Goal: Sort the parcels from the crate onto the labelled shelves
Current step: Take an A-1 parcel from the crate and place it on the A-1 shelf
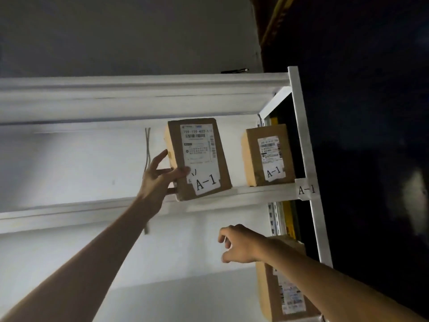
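Backdrop: pale wall [69, 163] showing dimly behind a white metal rack [139, 98]; darkness lying to the right of the rack's post.
A-1 shelf [255, 194]: running across the middle of the view, carrying two boxes; paper A-1 tag [306, 189] sticking to the right post at shelf height.
first parcel [199, 159]: brown cardboard, shipping label and an "A-1" sticker facing the camera; standing on the A-1 shelf, leaning slightly, bottom edge sitting at the shelf's front lip.
left hand [160, 180]: reaching up and gripping the first parcel's left edge, thumb pressing across the front face, fingers curling round the side and back.
second parcel [269, 154]: standing upright on the same shelf, further right, near the post, apart from the first parcel; also wearing an "A-1" sticker.
right hand [239, 245]: hovering below the A-1 shelf, holding nothing, fingers hanging loosely curled.
third parcel [287, 296]: standing on the level below, at the right end, partly hiding behind the right forearm; label text blurring beyond reading.
cable [147, 147]: thin, grey, hanging down the wall just left of the left hand.
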